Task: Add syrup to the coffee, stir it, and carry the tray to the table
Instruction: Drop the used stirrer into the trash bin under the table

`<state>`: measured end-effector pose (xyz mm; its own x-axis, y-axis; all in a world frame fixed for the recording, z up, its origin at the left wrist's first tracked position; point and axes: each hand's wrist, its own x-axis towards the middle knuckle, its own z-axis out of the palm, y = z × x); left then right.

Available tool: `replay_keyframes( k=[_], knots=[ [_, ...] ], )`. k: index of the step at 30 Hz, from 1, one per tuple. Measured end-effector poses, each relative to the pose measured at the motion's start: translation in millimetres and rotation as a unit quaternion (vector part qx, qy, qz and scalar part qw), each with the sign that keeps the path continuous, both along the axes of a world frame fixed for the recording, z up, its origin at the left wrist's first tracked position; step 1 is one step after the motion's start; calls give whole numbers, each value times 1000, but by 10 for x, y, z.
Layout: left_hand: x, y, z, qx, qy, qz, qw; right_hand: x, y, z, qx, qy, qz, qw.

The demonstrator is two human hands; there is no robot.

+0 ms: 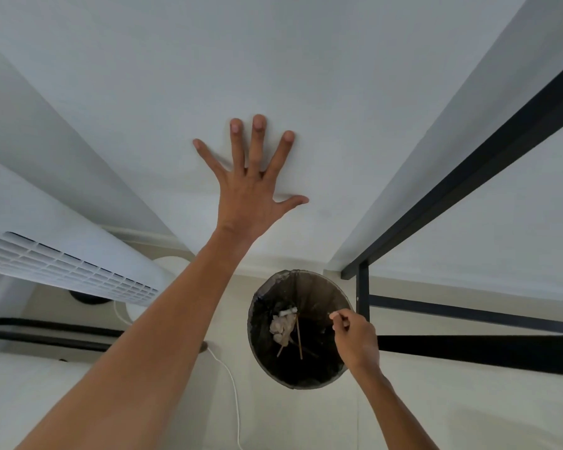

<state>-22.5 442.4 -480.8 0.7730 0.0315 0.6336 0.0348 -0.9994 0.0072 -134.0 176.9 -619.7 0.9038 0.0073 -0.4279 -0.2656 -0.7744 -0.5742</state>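
Neither the coffee, the syrup nor the tray is in view. My left hand [247,186] is pressed flat against a white wall, fingers spread, holding nothing. My right hand [355,339] hovers over the right rim of a round dark waste bin [260,349] on the floor. Its thumb and forefinger are pinched together, and a pale speck shows at the tips. I cannot tell whether that speck is a held scrap. Inside the bin lie a crumpled tissue [281,329] and thin wooden stir sticks [299,337].
A black metal frame [468,170] with white panels stands to the right of the bin. A white slatted appliance [62,264] sits at the left, and a white cable [231,384] runs across the pale floor.
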Motion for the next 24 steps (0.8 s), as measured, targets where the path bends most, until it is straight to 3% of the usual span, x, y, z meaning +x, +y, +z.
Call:
replay_keyframes(
  k=[9,15,17,21,24],
  knots=[
    [-53,5,42,15,14,26,999,52,-4,-104,-13,6,32,999],
    [-525,-86,118,11,157,35,987,-10,-23,234,-55,-1,58,997],
    [-838,-110,144,-13,244,41,969,-21,-4,465,-65,-7,71,995],
    [-1561,-186,345,-41,439,54,896,-105,88,1152,-74,9,114,991],
    [-1997,-311,797,-83,509,62,854,-206,178,1879,-75,12,144,987]
  ],
)
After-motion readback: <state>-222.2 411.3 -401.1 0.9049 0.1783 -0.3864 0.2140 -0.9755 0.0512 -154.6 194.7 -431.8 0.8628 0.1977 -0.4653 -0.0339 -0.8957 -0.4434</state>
